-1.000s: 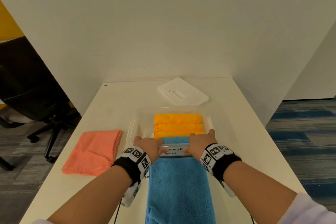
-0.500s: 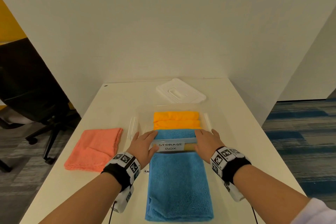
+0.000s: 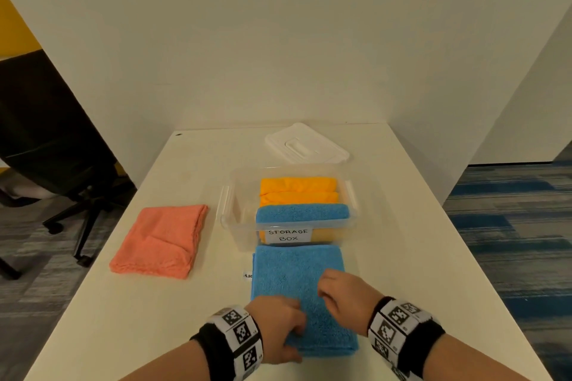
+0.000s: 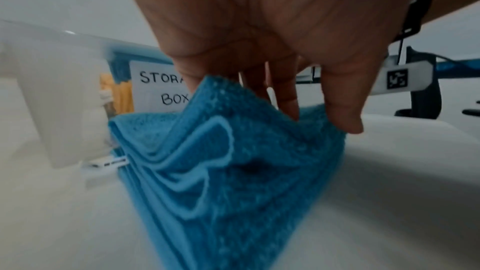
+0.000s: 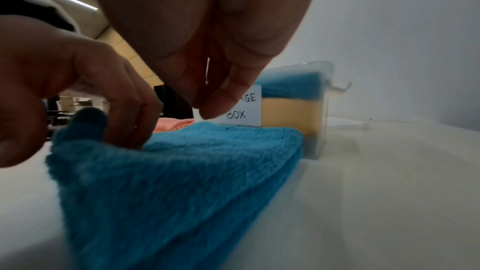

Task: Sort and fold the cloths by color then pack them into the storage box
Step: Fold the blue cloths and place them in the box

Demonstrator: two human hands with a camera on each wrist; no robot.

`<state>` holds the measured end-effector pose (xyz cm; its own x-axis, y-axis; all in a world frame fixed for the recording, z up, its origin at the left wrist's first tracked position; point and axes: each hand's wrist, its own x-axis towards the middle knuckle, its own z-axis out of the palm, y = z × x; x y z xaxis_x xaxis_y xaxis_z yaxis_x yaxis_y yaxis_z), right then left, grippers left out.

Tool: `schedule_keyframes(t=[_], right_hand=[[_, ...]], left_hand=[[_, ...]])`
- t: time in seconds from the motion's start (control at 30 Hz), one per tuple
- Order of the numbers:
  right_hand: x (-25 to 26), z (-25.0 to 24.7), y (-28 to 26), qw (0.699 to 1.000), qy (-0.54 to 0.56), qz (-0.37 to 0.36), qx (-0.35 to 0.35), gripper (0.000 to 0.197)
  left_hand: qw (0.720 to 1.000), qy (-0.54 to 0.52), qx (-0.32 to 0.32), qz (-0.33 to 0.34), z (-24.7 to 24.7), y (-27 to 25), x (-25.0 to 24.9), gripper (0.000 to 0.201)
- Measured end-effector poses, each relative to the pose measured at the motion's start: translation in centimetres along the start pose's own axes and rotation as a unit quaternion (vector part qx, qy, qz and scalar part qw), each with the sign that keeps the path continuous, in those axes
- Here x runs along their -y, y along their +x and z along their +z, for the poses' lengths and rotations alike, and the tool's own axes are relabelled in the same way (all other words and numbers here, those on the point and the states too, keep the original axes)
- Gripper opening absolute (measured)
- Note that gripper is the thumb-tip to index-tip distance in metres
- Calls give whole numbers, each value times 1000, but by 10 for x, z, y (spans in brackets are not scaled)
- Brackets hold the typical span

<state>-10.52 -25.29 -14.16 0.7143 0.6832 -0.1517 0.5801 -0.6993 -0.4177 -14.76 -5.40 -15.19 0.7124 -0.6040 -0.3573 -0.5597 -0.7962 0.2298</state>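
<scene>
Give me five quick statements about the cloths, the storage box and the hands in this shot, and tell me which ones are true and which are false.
1. The storage box has its lid on. False: the lid lies on the table behind the box.
2. Orange cloths are inside the box. True.
3. The pink cloth lies to the right of the box. False: it lies to the left.
4. The left hand grips the near corner of the blue cloth on the table. True.
5. No blue cloth is in the box. False: a folded blue cloth in the box sits at its near end.
</scene>
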Motion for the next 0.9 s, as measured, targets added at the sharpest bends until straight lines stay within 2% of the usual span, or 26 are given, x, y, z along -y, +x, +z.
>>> schedule_keyframes(t=[0.07, 0.13, 0.23, 0.33, 0.43, 0.57, 0.7, 0.8, 0.9], right_hand=[[4, 9, -3, 999, 6, 5, 34, 29], [5, 17, -5, 997, 7, 18, 70, 46], [3, 25, -3, 993, -28, 44, 102, 37], [2, 30, 0, 991, -25, 56, 117, 58], [6, 33, 3, 989, -40, 48, 131, 68], [11, 36, 6, 987, -77, 41, 136, 63], [12, 37, 7, 985, -98, 43, 134, 55], [11, 38, 8, 986, -92, 46, 129, 46], [8, 38, 11, 988, -74, 53, 123, 38]], left_hand=[[1000, 9, 19, -19, 5, 2, -3, 41], [999, 7, 26, -33, 8, 3, -2, 42], [998, 2, 26, -49, 10, 7, -1, 42], [997, 5, 44, -59, 8, 12, -2, 45], [996, 17, 65, -58, 6, 18, -5, 41], [996, 7, 66, -63, 4, 19, -5, 29], [997, 0, 49, -60, 6, 19, -4, 26], [998, -8, 37, -54, 8, 18, -1, 29], [999, -14, 8, -45, 13, 16, 0, 40]])
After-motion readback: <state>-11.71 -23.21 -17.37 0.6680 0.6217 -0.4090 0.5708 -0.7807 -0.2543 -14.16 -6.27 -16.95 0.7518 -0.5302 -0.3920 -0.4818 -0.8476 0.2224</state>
